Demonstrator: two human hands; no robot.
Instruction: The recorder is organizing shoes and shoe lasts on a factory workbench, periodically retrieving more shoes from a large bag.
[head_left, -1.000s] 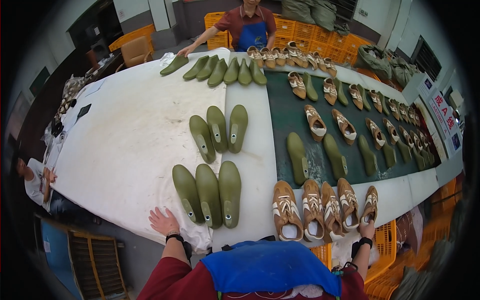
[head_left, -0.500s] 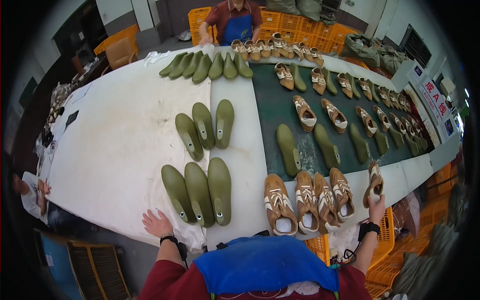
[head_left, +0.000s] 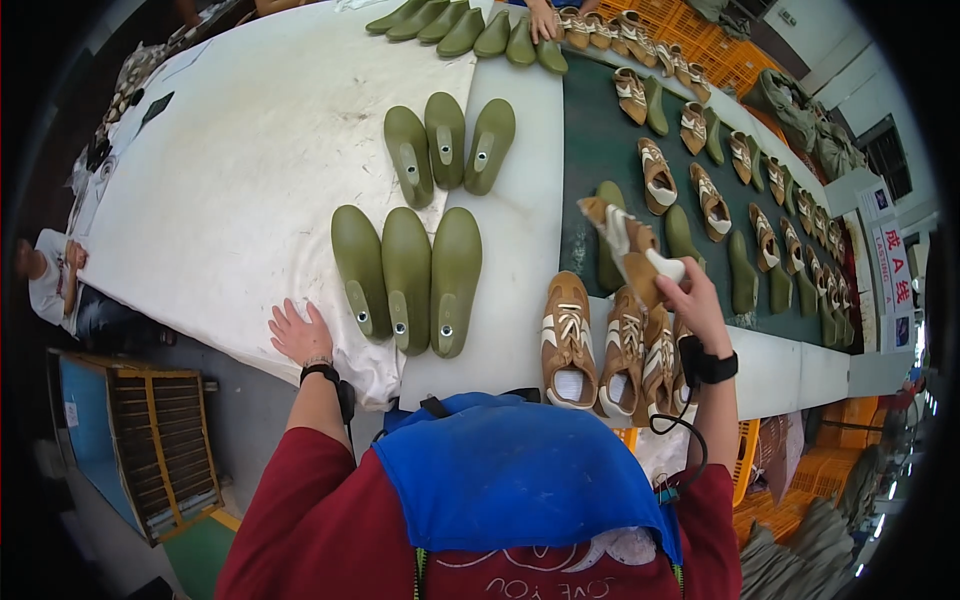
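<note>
My left hand (head_left: 300, 335) lies flat with spread fingers on the white-covered tabletop (head_left: 250, 190). Just to its right stand three olive-green shoe lasts (head_left: 405, 285), side by side, with three more lasts (head_left: 446, 145) behind them. My right hand (head_left: 697, 305) grips a brown and white sneaker (head_left: 622, 235) by its heel end. It is held in the air above the near edge of a dark green belt (head_left: 585, 130), its toe pointing away and left. Beneath it, several laced brown sneakers (head_left: 569, 340) sit in a row, partly hidden by my right hand and arm.
Rows of brown shoes and green lasts (head_left: 744, 272) cover the belt. Across the table a co-worker's hand (head_left: 543, 20) touches the far row of lasts (head_left: 460, 32). A seated person (head_left: 55, 270) is at the left edge. Orange crates (head_left: 790, 500) stand at the lower right.
My right hand has carried the sneaker left and up from the right end of the near row. The co-worker's hand is now at the far lasts. My left hand stays spread; the view has shifted.
</note>
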